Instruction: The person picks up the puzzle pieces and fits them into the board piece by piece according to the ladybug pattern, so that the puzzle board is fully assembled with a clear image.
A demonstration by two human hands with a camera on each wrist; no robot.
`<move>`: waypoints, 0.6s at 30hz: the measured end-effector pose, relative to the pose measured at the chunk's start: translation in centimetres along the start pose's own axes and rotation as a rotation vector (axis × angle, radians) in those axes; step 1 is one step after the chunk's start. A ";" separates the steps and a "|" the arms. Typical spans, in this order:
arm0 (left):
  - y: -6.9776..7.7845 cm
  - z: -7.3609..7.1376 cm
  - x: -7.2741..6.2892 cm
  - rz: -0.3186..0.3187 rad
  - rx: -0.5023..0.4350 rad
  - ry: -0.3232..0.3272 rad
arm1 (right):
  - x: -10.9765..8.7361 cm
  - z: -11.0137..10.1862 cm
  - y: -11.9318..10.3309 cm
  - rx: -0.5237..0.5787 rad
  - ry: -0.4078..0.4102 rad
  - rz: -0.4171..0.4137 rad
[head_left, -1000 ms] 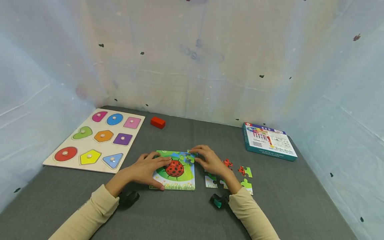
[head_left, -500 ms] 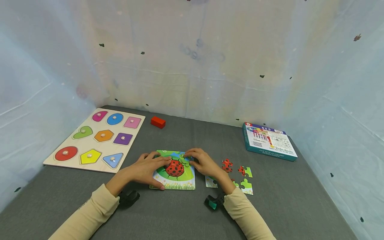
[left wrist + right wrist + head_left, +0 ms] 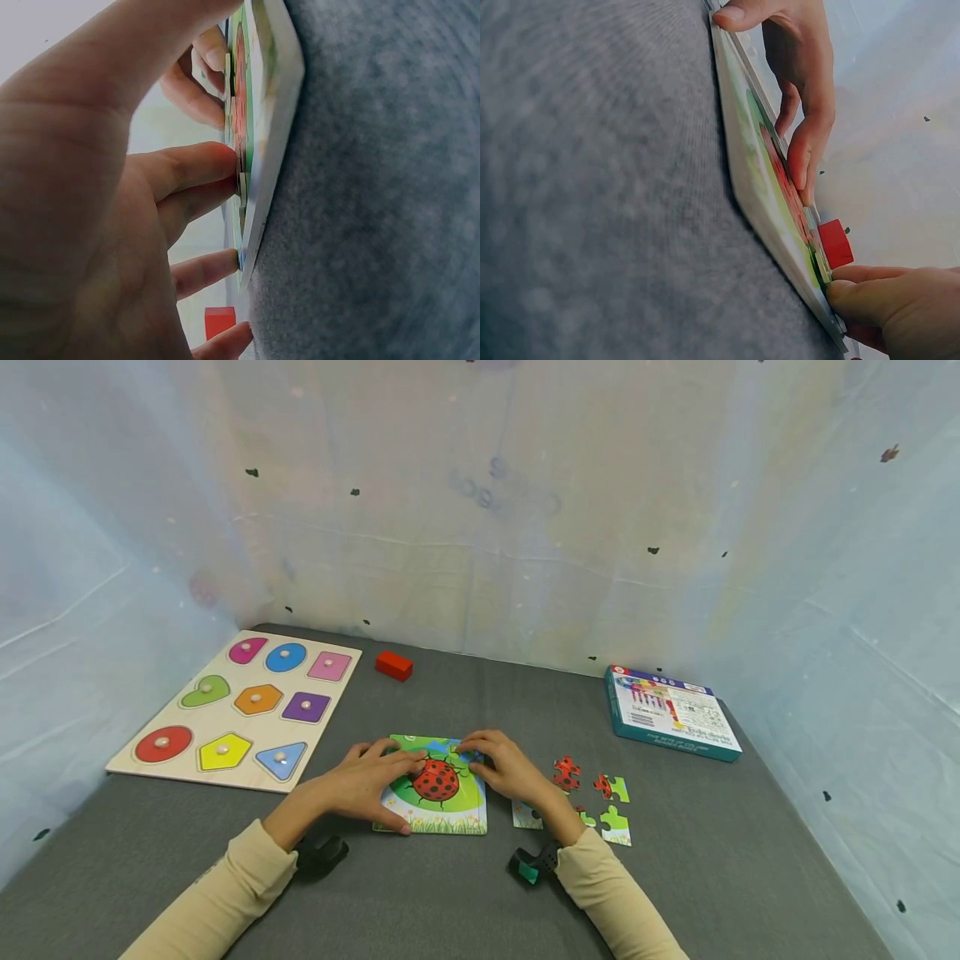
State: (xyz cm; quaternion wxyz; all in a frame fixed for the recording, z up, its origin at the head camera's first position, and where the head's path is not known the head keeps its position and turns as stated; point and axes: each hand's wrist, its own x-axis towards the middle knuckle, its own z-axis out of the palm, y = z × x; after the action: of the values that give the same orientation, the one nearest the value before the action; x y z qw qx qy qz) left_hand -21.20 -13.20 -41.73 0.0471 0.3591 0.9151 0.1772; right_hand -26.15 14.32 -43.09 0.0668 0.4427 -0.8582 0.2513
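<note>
A ladybug jigsaw board (image 3: pixel 450 823) lies flat on the grey cloth in front of me. My left hand (image 3: pixel 366 787) rests across its left side with fingers spread, thumb at the near edge and fingertips touching the picture. At the upper right corner, my right hand (image 3: pixel 512 770) pinches a green and blue puzzle piece (image 3: pixel 463 758) between thumb and fingers, against the board's surface. In the right wrist view the right thumb (image 3: pixel 855 300) presses at the layer on top of the board. The piece is mostly hidden by the fingers.
Loose puzzle pieces lie right of the board: a red spotted one (image 3: pixel 567 773), a red and green one (image 3: pixel 612 788), a green one (image 3: pixel 617 826), others partly under the wrist. A wooden shape board (image 3: pixel 247 714) lies left. A red block (image 3: pixel 394 666) and a flat box (image 3: pixel 675 714) sit farther back.
My right hand has slid slightly left and nearer with the puzzle piece, over the board's upper right corner, then stays nearly still. The left hand has kept its place.
</note>
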 end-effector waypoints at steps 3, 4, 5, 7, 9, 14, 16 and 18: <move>-0.1 0.0 0.0 0.005 0.001 0.004 | 0.0 0.0 0.0 0.004 0.010 -0.009; -0.2 0.0 0.0 0.007 0.002 0.006 | 0.0 0.1 0.0 0.006 0.013 -0.012; -0.2 0.0 0.0 0.009 0.001 0.007 | 0.0 0.1 0.0 0.005 0.016 -0.017; -0.2 0.0 -0.1 0.010 0.000 0.009 | 0.1 0.2 0.0 0.008 0.020 -0.024; -0.1 -0.1 0.0 0.006 0.004 0.008 | 0.0 0.2 0.0 0.012 0.019 -0.022; 0.2 -0.2 0.3 -0.031 0.003 -0.012 | 0.1 0.1 -0.1 0.012 0.015 -0.023; 0.4 -0.3 0.5 -0.056 0.013 -0.028 | 0.1 0.0 -0.1 0.017 0.016 -0.025; 0.7 -0.4 0.7 -0.079 0.040 -0.040 | 0.1 0.0 -0.2 0.023 0.018 -0.031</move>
State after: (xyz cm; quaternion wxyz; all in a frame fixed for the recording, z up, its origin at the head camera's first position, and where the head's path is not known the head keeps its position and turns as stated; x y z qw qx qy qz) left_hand -21.33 -12.33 -41.11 0.0653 0.3272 0.9307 0.1498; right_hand -26.09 14.18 -42.98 0.0733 0.4543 -0.8477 0.2639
